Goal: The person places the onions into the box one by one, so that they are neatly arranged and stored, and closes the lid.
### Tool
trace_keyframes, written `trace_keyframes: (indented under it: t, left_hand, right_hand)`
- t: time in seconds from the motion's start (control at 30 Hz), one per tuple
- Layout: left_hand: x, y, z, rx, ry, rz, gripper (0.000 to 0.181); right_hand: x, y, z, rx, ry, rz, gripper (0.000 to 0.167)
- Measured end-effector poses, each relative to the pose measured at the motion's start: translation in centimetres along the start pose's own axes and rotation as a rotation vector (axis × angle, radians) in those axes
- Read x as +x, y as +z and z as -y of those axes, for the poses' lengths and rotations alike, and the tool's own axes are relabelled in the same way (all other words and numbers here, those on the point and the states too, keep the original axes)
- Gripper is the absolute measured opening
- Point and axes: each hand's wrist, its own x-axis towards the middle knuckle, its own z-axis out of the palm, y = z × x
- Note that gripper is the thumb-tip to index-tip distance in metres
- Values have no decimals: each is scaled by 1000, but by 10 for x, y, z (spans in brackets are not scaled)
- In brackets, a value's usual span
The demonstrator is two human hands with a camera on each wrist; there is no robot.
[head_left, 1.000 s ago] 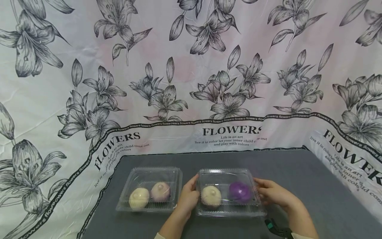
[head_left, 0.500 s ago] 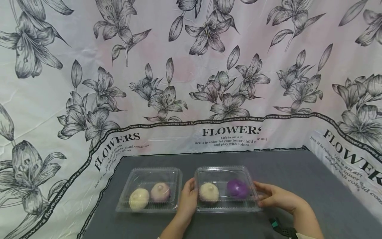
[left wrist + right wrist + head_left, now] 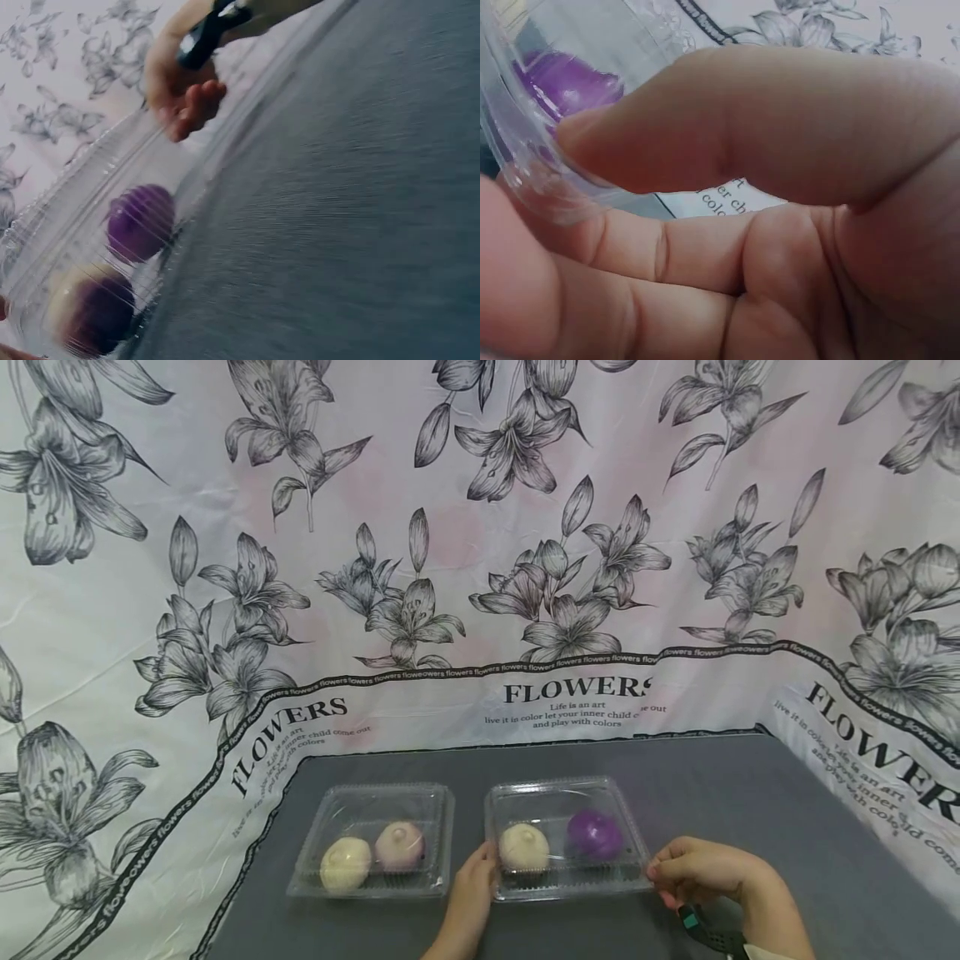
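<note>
A clear plastic clamshell container [image 3: 558, 802] lies on the grey table with its lid down. Inside are a cream ball with a small nub [image 3: 524, 848] and a purple ball [image 3: 595, 835]. In the left wrist view the cream ball shows a dark side. My right hand [image 3: 712, 875] pinches the container's front right corner, thumb above and fingers underneath, as the right wrist view shows closely. At its left side my left hand [image 3: 471, 893] holds the edge near the front corner. Only bits of its fingers [image 3: 13, 352] enter the left wrist view.
To the left stands a second lidded clear container [image 3: 378, 802], holding a cream ball [image 3: 346, 865] and a pinkish ball [image 3: 400, 846]. A flower-printed cloth [image 3: 420, 710] bounds the grey table [image 3: 720, 793] at the back and sides.
The right container has shifted slightly left and away. My right hand has gone from its right side to a pinch at the front corner; my left hand has slid nearer the front left corner.
</note>
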Motion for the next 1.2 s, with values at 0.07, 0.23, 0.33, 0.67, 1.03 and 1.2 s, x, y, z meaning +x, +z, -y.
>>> trace_keyframes:
  t: [0.07,0.23,0.33,0.67,1.03,1.2]
  left_hand:
    - [-8,-3,2,5,15,19,52]
    - [-25,-5,1,65,37,16,53]
    - [-31,-3,-3,78,-23,29,53]
    - [-37,-21,-9,267,-138,305,46]
    - [-30,-42,-13,-15,-186,641,29]
    - [-29,-40,-17,-73,-226,526,13]
  right_hand:
    - [-1,0,0,-2,3,3,32]
    - [-3,-2,0,-18,23,-15,32]
    - [-5,-3,0,-27,34,-48,33]
    - [-11,-5,-3,-26,61,-119,30]
    - [-7,-1,-1,-57,90,-179,29]
    - [-5,1,0,-73,93,-189,30]
